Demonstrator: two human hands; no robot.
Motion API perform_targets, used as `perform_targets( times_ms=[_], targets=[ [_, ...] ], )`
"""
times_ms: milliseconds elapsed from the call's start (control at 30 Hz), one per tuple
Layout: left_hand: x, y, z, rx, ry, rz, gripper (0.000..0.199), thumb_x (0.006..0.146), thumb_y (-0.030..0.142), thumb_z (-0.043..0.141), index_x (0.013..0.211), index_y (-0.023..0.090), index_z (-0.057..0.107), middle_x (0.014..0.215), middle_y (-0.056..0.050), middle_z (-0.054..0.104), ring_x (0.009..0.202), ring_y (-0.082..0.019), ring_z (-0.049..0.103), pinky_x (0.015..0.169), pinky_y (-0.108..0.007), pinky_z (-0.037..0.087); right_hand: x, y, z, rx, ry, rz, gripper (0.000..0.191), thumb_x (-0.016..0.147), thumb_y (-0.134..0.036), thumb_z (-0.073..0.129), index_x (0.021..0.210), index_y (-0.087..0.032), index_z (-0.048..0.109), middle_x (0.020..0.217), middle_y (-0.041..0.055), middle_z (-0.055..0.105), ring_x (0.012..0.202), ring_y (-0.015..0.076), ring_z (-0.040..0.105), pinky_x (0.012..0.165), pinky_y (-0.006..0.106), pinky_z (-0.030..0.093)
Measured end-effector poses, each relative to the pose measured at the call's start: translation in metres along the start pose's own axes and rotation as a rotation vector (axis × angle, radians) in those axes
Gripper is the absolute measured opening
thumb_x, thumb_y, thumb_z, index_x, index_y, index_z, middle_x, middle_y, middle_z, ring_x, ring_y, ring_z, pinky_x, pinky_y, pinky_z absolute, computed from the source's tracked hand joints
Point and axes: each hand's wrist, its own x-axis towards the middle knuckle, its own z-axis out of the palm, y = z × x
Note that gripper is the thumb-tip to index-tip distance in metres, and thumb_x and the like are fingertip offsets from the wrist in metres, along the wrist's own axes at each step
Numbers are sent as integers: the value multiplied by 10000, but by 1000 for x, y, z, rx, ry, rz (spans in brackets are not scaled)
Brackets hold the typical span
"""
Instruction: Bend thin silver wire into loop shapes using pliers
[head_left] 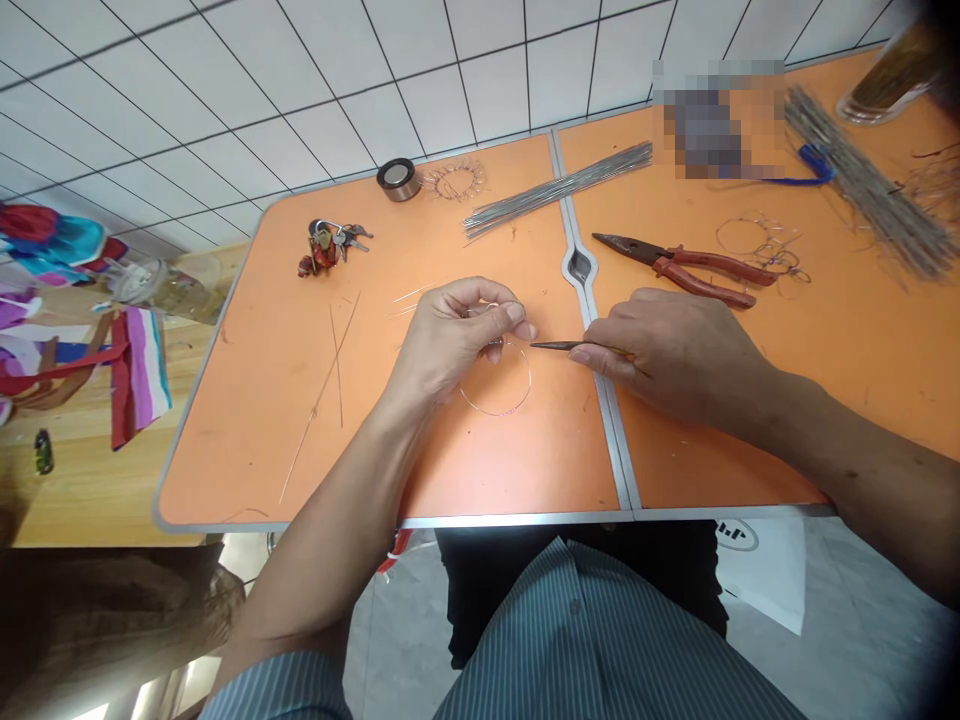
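My left hand (472, 325) is closed in a pinch on a thin wire ring (530, 380), whose loop hangs below the fingers over the orange table (525, 470). To its right, my right hand (652, 350) is wrapped round a slim, dark pointed tool (555, 346). The tool's tip points left, close to the left fingertips, with a small gap between them. Pliers with red handles (682, 268) lie beyond my right hand. Loose straight wires (337, 360) rest on the table left of my left hand.
At the back are keys (330, 245), a tape roll (398, 180), a coiled wire piece (457, 181) and a wire bundle (559, 190). Another bundle (874, 185) and a glass container (892, 80) stand at the back right. A metal seam (611, 430) crosses the table.
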Motion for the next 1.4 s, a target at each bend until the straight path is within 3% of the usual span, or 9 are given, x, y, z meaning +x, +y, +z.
perform_targets(
  times_ms=[367,633,967,1033,1200,1400],
  targets=[
    [1,-5,-3,36,-31,56,253,808,407,920,801,199,777,787,-69,824,648,-157,721,513,-246,491,0,0,0,71,-45,26,534,1147,-543,407,755,-227,585,737,53,653,805,238,554,661,358,208],
    [2,-7,-2,23,-57,77,255,820,409,930,808,195,794,796,-61,827,587,-114,647,544,-245,499,2,1,-1,148,-92,72,539,1131,-563,403,720,-236,524,708,49,602,767,236,556,662,357,260],
    [2,-8,-1,7,-77,82,277,808,437,943,814,199,800,792,-69,827,654,-148,709,552,-249,506,8,1,-14,482,-297,191,600,1103,-624,420,654,-228,375,589,-18,395,542,149,345,580,367,239],
    [2,-8,-1,9,-77,83,284,806,443,944,814,199,800,795,-69,828,645,-146,703,552,-252,509,9,4,-13,567,-332,211,609,1096,-640,438,648,-228,430,592,-22,407,539,142,349,568,358,244],
    [0,-7,0,-24,-93,94,267,814,418,949,818,195,803,798,-64,827,649,-133,699,563,-241,513,13,10,-12,709,-414,226,615,1071,-682,481,686,-227,635,656,-2,612,585,150,497,591,336,330],
    [-1,-7,3,-47,-79,97,275,805,421,958,811,197,800,786,-58,820,661,-137,704,566,-243,512,14,12,-16,744,-449,204,660,1082,-706,435,686,-233,671,665,18,665,604,165,559,611,335,396]
  ],
)
